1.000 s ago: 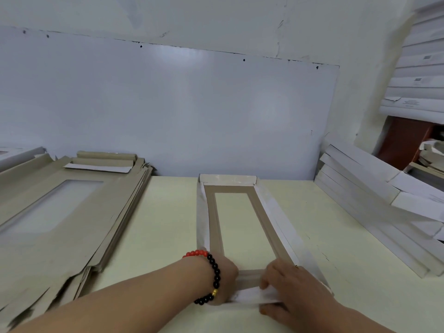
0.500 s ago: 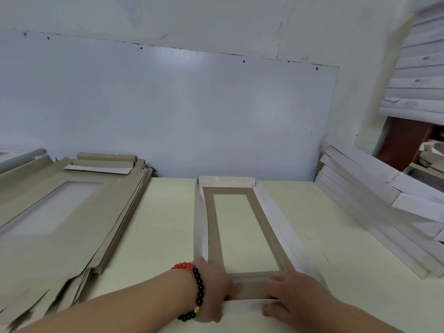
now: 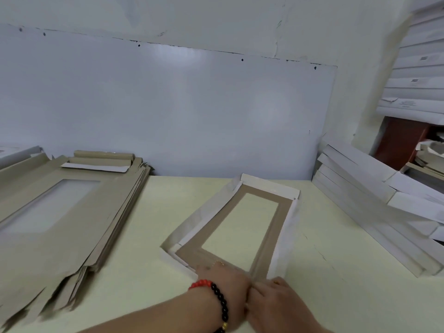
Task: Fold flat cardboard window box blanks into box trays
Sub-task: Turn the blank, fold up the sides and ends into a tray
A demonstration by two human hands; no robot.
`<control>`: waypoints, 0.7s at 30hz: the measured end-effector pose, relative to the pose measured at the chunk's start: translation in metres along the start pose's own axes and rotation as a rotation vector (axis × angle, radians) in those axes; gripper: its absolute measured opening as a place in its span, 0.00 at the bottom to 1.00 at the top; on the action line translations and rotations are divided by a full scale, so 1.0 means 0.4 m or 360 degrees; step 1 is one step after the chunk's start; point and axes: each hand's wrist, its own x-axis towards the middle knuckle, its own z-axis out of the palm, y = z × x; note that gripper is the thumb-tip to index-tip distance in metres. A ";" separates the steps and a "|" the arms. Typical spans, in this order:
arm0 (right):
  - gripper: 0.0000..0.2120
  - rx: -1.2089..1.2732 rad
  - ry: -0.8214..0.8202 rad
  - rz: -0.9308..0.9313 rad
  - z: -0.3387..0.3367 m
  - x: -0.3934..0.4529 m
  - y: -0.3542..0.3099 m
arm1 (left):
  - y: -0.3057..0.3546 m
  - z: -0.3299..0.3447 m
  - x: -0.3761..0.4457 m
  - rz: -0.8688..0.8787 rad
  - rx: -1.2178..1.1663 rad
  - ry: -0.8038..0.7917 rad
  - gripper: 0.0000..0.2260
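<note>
Your stack of flat blanks point(image 3: 55, 219) sat at the table's point(image 3: 149, 280) left edge. At the near edge, your left hand point(image 3: 224, 281) pressed the tray's point(image 3: 240, 224) near end; your right hand point(image 3: 276, 301) gripped its near right corner. It looked light, thin and easily creased, so holding by the folded walls seemed wise.

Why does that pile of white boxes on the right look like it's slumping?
The white boxes on the right lie slanted and fanned out against the wall instead of squarely stacked. The flat blanks on the left are also splayed, with ragged near ends. The tray under both hands sits skewed on the table. Nothing looks torn or spilled.
</note>
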 end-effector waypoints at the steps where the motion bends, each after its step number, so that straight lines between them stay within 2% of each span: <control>1: 0.03 0.0084 0.0004 0.0033 0.007 0.009 -0.017 | 0.004 0.004 -0.002 0.0001 0.0003 0.0041 0.10; 4: 0.13 0.0270 -0.0247 0.0074 -0.001 0.034 -0.034 | -0.047 -0.006 -0.017 0.0093 0.0064 0.0158 0.10; 5: 0.14 0.0352 -0.0312 0.0052 -0.010 0.042 -0.025 | -0.074 -0.009 -0.025 0.0124 0.0049 0.0167 0.11; 8: 0.14 0.0391 -0.0454 -0.0051 -0.016 0.047 0.026 | -0.142 -0.015 -0.043 0.0210 -0.0065 0.0163 0.13; 10: 0.14 0.0343 -0.0534 0.0038 -0.026 0.043 0.064 | -0.174 -0.014 -0.045 0.0236 -0.0078 0.0192 0.15; 13: 0.13 0.0340 -0.0582 0.0164 -0.027 0.039 0.092 | -0.209 0.014 -0.038 0.0238 -0.0140 0.0369 0.15; 17: 0.11 0.0341 -0.0648 0.0179 -0.030 0.042 0.081 | -0.212 0.042 -0.047 0.0603 -0.0380 0.0384 0.10; 21: 0.09 0.0406 -0.0728 0.0157 -0.044 0.059 0.068 | -0.200 0.046 -0.066 0.0569 -0.0241 0.0390 0.18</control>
